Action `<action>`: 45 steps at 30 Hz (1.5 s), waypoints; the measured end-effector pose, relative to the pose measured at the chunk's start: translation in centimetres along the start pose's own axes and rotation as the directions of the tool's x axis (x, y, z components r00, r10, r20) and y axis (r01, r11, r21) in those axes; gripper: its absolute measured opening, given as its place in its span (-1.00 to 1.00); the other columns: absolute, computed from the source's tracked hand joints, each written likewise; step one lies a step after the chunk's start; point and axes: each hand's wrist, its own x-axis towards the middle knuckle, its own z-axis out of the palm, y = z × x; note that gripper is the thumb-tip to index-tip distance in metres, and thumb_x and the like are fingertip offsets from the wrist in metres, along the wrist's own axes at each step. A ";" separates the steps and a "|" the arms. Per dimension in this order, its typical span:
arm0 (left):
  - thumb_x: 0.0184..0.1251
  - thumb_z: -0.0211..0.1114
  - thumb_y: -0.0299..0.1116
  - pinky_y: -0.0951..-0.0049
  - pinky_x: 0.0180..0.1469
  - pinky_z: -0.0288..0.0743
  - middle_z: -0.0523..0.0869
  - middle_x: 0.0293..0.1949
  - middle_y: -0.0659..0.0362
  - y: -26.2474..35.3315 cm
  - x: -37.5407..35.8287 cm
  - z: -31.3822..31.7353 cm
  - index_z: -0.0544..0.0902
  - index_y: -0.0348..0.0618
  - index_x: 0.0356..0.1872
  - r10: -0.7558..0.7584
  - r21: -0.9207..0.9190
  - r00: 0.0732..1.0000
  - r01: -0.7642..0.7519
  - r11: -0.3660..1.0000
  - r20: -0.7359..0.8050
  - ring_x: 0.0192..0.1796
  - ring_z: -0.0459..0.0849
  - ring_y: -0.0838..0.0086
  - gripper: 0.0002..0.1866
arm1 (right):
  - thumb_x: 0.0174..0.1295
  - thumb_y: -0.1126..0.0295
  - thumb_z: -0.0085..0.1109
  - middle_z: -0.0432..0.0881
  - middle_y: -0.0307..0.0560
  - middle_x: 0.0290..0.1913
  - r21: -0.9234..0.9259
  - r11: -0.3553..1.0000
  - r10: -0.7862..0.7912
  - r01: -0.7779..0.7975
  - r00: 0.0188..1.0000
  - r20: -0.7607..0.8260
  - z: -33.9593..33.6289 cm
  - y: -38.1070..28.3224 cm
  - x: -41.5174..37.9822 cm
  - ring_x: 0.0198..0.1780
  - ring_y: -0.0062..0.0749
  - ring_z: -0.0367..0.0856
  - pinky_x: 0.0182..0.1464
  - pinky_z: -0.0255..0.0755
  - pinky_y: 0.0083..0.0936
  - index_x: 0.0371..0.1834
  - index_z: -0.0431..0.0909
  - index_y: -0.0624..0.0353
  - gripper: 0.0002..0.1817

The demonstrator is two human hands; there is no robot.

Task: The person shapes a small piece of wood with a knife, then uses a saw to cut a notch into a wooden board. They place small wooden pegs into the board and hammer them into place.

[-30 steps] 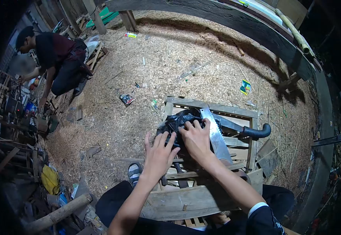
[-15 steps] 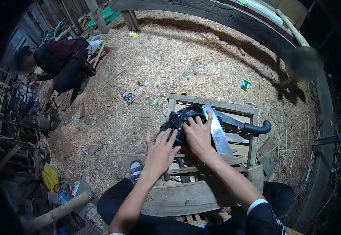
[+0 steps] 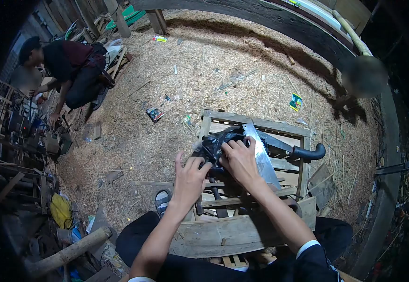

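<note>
Presently, both hands rest on a black plastic bag [image 3: 212,144] lying on a slatted wooden crate [image 3: 256,126]. The left hand [image 3: 189,180] curls its fingers into the bag's near edge; the right hand [image 3: 240,160] presses it, fingers closing. A handsaw [image 3: 262,157] lies at three o'clock, touching the right hand.

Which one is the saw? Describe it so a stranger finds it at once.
Start at the wooden crate on the sawdust floor in front of the person. The saw lies across its slats, just right of the right hand and the black bag. It is the only pale toothed blade; the knife beside it has a black curved handle.
</note>
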 end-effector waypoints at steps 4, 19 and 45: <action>0.25 0.47 -0.47 -0.18 0.57 0.06 0.74 0.04 0.17 0.0 -0.5 -0.3 0.79 0.01 0.04 0.021 -0.081 1.000 -0.021 0.996 0.001 0.29 0.67 0.32 -0.68 | 0.21 0.29 0.47 0.70 -0.17 -0.13 0.080 0.997 0.006 -0.001 0.998 -0.070 -1.0 0.6 -0.9 0.04 -0.24 0.70 0.52 0.06 0.30 -0.01 0.71 0.00 -0.71; 0.34 0.52 -0.21 -0.13 0.58 -0.09 0.84 0.07 0.28 3.6 -1.3 -2.7 0.79 0.01 0.13 0.194 -0.140 0.946 -0.236 0.962 -0.261 0.21 0.72 0.41 -0.64 | 0.31 0.40 0.44 0.83 -0.21 -0.16 0.627 0.766 0.344 -0.140 0.914 -0.216 -7.1 -3.3 -9.4 -0.10 -0.38 0.74 0.35 0.26 -0.27 -0.07 0.81 0.10 -0.84; 0.68 0.30 -0.38 0.51 -0.05 0.65 0.85 -0.23 0.13 12.1 -8.4 -1.1 0.69 -0.26 -0.01 -0.390 -0.902 0.916 0.086 0.423 -0.096 -0.19 0.79 0.56 -0.86 | 0.23 0.46 0.44 0.67 0.07 0.25 0.354 0.935 0.080 0.006 0.970 -0.228 -8.1 -3.0 -18.8 0.41 0.05 0.52 0.49 0.34 -0.01 0.30 0.61 0.23 -0.47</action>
